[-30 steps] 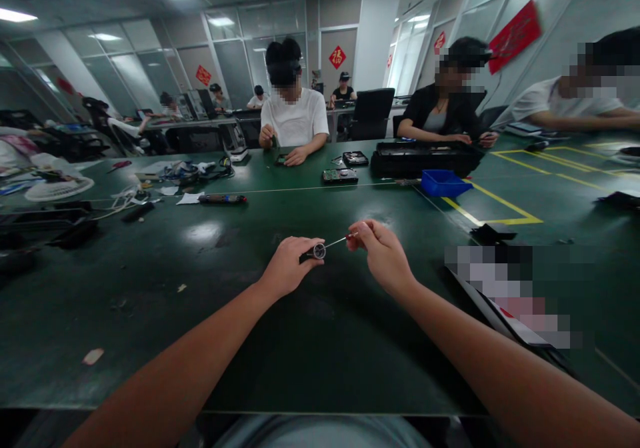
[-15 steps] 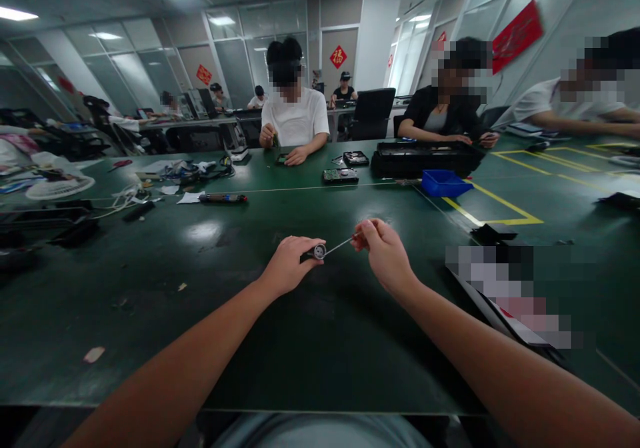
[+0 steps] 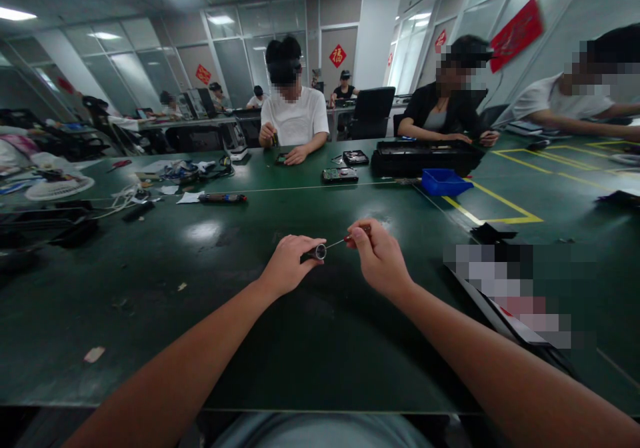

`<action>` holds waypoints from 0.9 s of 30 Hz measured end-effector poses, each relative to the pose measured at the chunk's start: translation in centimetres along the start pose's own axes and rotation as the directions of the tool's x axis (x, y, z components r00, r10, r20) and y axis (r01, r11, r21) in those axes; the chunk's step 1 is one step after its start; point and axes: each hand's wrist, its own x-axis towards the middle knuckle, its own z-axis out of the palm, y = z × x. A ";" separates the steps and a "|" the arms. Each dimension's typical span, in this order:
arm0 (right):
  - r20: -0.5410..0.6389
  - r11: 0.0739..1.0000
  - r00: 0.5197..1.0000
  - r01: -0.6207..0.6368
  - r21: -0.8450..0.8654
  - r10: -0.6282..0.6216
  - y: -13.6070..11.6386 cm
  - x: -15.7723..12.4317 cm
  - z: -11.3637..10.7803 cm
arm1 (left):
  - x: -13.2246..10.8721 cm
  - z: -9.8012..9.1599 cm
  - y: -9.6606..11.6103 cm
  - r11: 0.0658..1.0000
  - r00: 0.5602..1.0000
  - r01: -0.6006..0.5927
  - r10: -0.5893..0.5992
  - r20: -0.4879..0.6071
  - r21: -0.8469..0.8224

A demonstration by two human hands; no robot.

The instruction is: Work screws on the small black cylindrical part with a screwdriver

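Observation:
Between the thumb and fingers of my left hand is a small dark cylinder, lying on its side above the table. Its round, metal-rimmed end faces right and towards me; the rest is hidden by the fingers. My right hand is closed around a thin screwdriver with a reddish handle. The thin shaft points left, and its tip is at the upper right of the cylinder's rim; whether it reaches inside I cannot tell.
Beyond my hands are a pen-like tool, a hard drive, a blue bin and a long black housing. Cables and parts lie to the left. A blurred-out sheet lies right of my right arm. Co-workers sit across the table.
My right hand has shifted slightly left, and less of the screwdriver's shaft shows. Its tip has gone from the lower to the upper right of the cylinder's end, which now looks darker inside.

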 end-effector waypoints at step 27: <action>-0.047 0.990 0.991 -0.124 -0.070 0.121 -0.4 0.3 -0.5 | -0.1 0.2 -0.1 0.996 0.997 0.081 -0.081 -0.007 -0.030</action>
